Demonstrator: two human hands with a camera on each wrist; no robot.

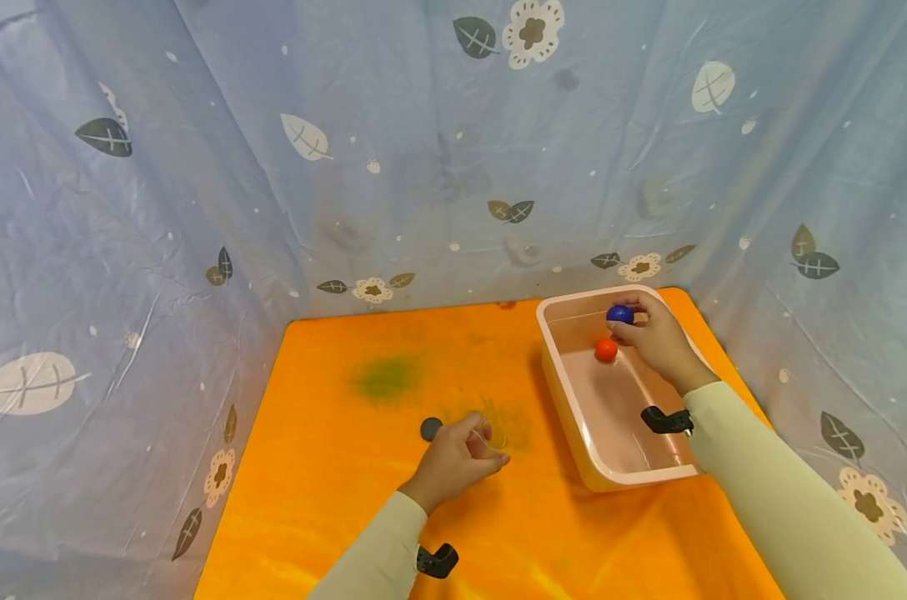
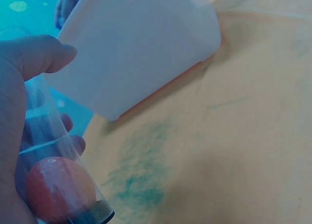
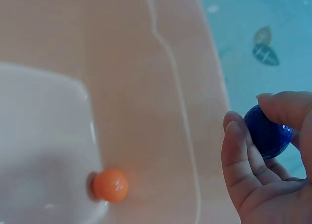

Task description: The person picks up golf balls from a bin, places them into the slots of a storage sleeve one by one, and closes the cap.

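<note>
Left hand (image 1: 457,460), near middle: fingers wrapped around clear tube (image 2: 53,141), tilted over orange counter (image 1: 333,517). Reddish ball (image 2: 61,190) inside tube, beside dark end cap (image 1: 431,429). Green smudge (image 1: 388,377) on counter, farther left. Pale pink tub (image 1: 573,400) on counter, right. Orange-red ball (image 1: 606,350) inside tub, toward far end. Right hand (image 1: 654,337): thumb and fingers pinching blue ball (image 1: 619,315) above far part of tub. Far: blue curtain (image 1: 423,100), leaf and flower print.

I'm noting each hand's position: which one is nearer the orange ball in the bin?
Right. The right hand is over the bin, near the orange ball, holding a blue ball; the left hand is outside the bin, farther off to the left.
</note>
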